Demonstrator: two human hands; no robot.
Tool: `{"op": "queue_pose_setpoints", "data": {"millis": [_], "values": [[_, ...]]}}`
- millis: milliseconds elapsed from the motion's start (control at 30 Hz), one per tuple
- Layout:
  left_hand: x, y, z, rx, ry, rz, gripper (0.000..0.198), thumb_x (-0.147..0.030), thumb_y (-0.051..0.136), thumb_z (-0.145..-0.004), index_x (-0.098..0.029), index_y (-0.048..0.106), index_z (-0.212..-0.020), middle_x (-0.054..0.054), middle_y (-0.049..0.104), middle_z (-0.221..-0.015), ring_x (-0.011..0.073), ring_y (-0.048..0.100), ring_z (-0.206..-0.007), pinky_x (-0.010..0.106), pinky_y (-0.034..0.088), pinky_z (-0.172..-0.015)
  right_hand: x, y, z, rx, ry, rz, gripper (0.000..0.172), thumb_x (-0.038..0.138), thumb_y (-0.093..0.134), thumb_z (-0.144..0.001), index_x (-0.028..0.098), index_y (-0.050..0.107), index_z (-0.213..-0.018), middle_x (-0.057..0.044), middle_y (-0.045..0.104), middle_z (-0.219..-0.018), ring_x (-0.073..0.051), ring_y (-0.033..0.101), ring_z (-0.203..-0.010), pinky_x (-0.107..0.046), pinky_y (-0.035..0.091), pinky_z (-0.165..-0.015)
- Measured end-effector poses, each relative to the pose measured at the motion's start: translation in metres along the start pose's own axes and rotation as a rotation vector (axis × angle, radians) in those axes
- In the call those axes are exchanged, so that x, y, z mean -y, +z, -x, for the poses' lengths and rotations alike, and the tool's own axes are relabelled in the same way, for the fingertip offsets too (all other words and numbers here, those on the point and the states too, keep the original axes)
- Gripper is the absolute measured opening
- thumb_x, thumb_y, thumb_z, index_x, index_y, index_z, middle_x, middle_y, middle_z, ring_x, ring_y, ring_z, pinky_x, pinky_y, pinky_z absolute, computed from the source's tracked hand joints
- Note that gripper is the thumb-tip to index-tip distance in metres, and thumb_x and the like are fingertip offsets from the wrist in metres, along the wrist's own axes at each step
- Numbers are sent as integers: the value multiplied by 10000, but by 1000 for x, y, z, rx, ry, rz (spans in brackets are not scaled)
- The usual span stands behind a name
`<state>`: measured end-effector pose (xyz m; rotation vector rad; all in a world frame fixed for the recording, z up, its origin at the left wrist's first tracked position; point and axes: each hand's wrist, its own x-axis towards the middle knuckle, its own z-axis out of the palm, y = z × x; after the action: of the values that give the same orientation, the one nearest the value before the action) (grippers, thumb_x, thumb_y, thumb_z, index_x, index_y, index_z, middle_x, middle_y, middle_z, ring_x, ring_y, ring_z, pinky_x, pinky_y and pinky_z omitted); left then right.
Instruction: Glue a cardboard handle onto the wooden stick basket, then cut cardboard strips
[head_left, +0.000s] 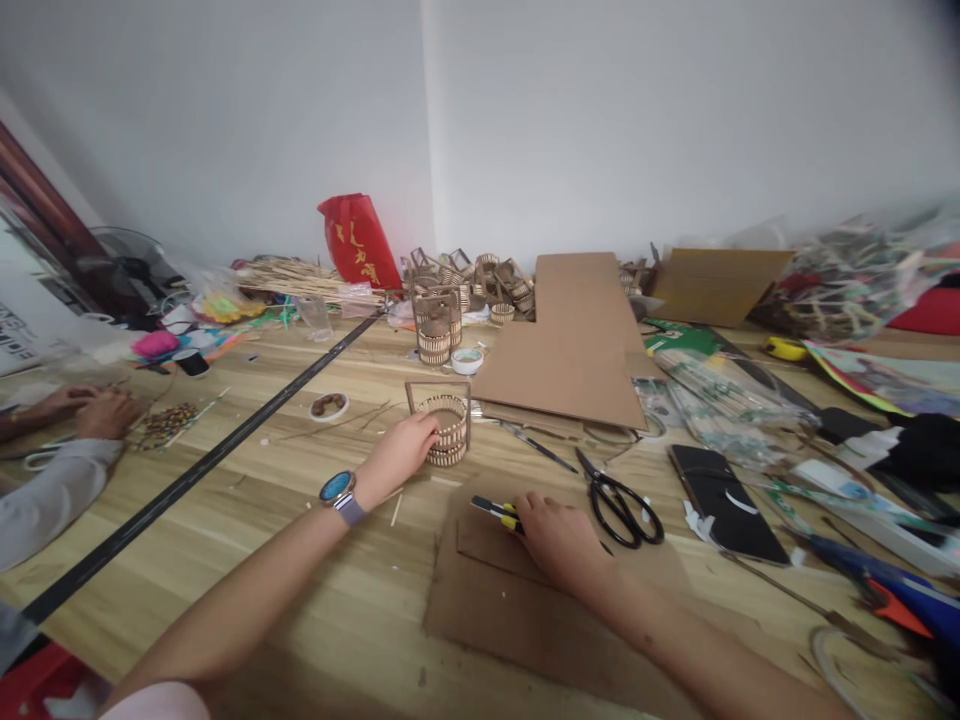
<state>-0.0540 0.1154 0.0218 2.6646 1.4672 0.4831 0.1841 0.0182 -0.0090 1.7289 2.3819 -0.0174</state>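
My left hand (399, 449) reaches forward and its fingers close on the side of a small round woven bamboo basket (450, 430) with a square handle, standing on the wooden table (315, 560). A watch sits on that wrist. My right hand (556, 540) rests on a sheet of brown cardboard (495, 610) and grips a yellow and black utility knife (496, 512), whose tip points left. Black scissors (622, 505) lie just right of that hand.
Large cardboard pieces (577, 350) lie ahead, with more small baskets (480, 280) and a red bag (360, 240) by the wall. Another person's hands (82, 408) work at the far left beside beads. A phone (724, 490), stick bundles and clutter fill the right side.
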Motion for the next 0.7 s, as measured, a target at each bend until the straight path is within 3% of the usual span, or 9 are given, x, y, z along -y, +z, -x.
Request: {"op": "queue_pose_setpoints", "data": {"millis": [400, 700], "values": [[19, -9, 4, 23, 106, 63, 142, -124, 444, -914, -200, 547, -854, 74, 631, -929, 212, 590, -889, 319, 459, -814, -1, 2, 1, -9, -8, -2, 179, 158, 476, -935, 156, 596, -1067, -128, 683, -1033, -265, 696, -931, -315, 531, -672], [26, -9, 4, 28, 107, 66, 162, -132, 429, -913, -194, 547, -822, 81, 622, -896, 217, 580, -841, 326, 458, -774, -2, 4, 1, -19, -20, 1, 172, 166, 495, -926, 159, 600, -1062, -132, 683, -1026, -258, 697, -922, -306, 529, -676]]}}
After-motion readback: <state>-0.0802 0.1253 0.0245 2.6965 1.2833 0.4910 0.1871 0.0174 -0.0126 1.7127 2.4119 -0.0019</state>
